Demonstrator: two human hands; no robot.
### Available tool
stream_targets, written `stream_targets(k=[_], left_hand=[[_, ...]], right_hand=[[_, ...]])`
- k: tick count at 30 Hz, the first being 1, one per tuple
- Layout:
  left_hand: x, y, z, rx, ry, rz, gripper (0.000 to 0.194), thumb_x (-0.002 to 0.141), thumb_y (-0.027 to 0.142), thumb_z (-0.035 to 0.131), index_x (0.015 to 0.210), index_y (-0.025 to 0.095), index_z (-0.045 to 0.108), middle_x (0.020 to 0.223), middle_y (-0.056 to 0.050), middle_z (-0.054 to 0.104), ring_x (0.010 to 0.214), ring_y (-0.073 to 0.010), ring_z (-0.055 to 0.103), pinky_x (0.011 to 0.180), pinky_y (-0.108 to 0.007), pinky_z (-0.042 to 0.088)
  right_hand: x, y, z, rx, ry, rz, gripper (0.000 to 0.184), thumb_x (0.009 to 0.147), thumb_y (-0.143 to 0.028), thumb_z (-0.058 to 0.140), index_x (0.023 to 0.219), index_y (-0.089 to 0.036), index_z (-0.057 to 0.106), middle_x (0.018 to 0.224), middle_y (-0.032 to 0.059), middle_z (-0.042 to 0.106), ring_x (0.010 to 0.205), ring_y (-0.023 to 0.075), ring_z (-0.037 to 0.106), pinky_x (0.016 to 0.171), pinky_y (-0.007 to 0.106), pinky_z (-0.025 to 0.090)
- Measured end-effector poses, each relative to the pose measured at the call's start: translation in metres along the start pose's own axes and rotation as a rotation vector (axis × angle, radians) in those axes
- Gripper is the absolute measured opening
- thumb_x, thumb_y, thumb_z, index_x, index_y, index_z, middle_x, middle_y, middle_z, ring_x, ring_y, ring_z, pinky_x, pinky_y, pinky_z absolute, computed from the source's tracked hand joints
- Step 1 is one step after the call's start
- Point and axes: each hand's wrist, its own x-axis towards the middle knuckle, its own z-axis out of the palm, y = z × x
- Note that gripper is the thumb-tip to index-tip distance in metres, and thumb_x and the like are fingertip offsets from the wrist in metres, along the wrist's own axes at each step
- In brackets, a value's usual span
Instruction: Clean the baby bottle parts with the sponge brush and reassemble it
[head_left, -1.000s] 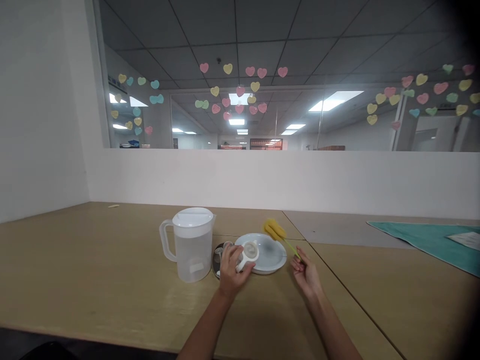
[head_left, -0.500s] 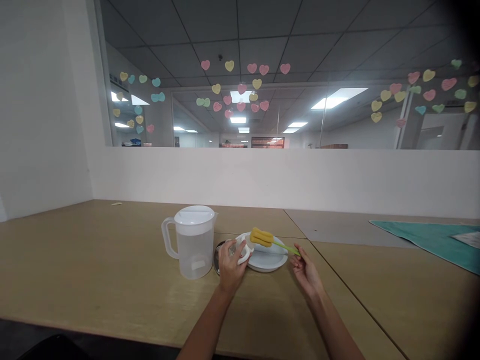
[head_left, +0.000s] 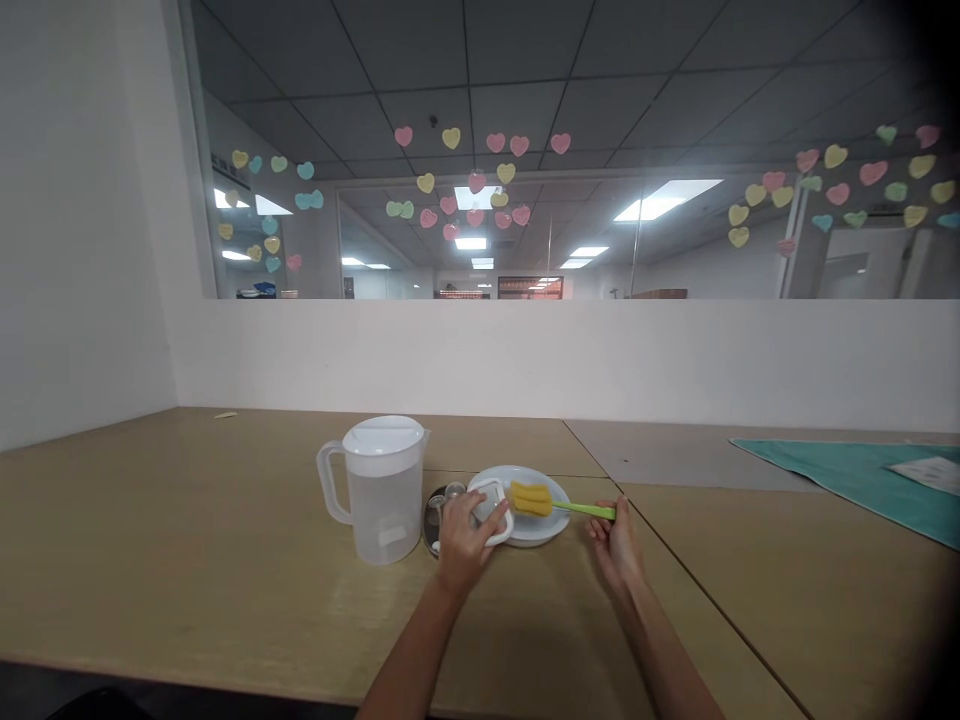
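My left hand (head_left: pixel 463 538) is closed around a white-rimmed container (head_left: pixel 507 524), its rounded rim facing right; whether it is a cup or a lid I cannot tell. In my right hand (head_left: pixel 616 540) is the green handle of a sponge brush (head_left: pixel 531 500), pinched near its end. The brush's yellow sponge head points left, just beside the container's rim and over a white basin (head_left: pixel 556 528). Partly behind my left hand, a round dark metal tray (head_left: pixel 430 520) bears small clear cups or glasses (head_left: pixel 454 490).
A lidded translucent pitcher (head_left: pixel 386 500) with liquid stands left of the tray, handle to the left. A teal cloth (head_left: pixel 847 475) with a white sheet (head_left: pixel 930 474) lies at the far right. Seams cross the wooden table (head_left: pixel 225 560). A white wall (head_left: pixel 450 355) rises behind.
The sponge brush has moved down and slightly right, away from the container, and its handle is now closer to level. The container's rim has turned more toward the camera.
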Motion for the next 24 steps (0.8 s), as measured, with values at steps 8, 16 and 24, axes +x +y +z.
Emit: stream_targets(k=[8, 16, 24], left_hand=[[0.004, 0.004, 0.001, 0.085, 0.006, 0.184, 0.035, 0.081, 0.025, 0.063, 0.115, 0.035, 0.059, 0.099, -0.004, 0.064, 0.101, -0.0195, 0.058, 0.091, -0.038, 0.043], [0.005, 0.007, 0.008, 0.101, -0.115, 0.275, 0.044, 0.081, 0.022, 0.063, 0.122, 0.035, 0.053, 0.108, -0.004, 0.063, 0.106, -0.0189, 0.058, 0.094, -0.038, 0.044], [0.004, -0.001, 0.007, 0.165, -0.087, 0.222, 0.045, 0.083, 0.010, 0.056, 0.121, 0.035, 0.054, 0.108, -0.003, 0.064, 0.109, -0.0189, 0.057, 0.098, -0.040, 0.041]], right_hand=[[-0.007, -0.003, 0.007, -0.083, -0.129, -0.025, 0.046, 0.069, -0.063, 0.062, 0.068, -0.018, 0.053, 0.043, -0.0116, 0.029, 0.036, 0.0038, 0.028, 0.037, 0.018, 0.029], [-0.009, 0.005, 0.008, -0.131, -0.143, -0.002, 0.043, 0.072, -0.060, 0.059, 0.071, -0.018, 0.053, 0.039, -0.0117, 0.030, 0.034, 0.0049, 0.029, 0.037, 0.019, 0.029], [0.009, 0.001, -0.016, -0.055, 0.217, -0.121, 0.031, 0.075, -0.050, 0.052, 0.064, -0.022, 0.045, 0.034, -0.0124, 0.025, 0.030, 0.0059, 0.025, 0.035, 0.020, 0.027]])
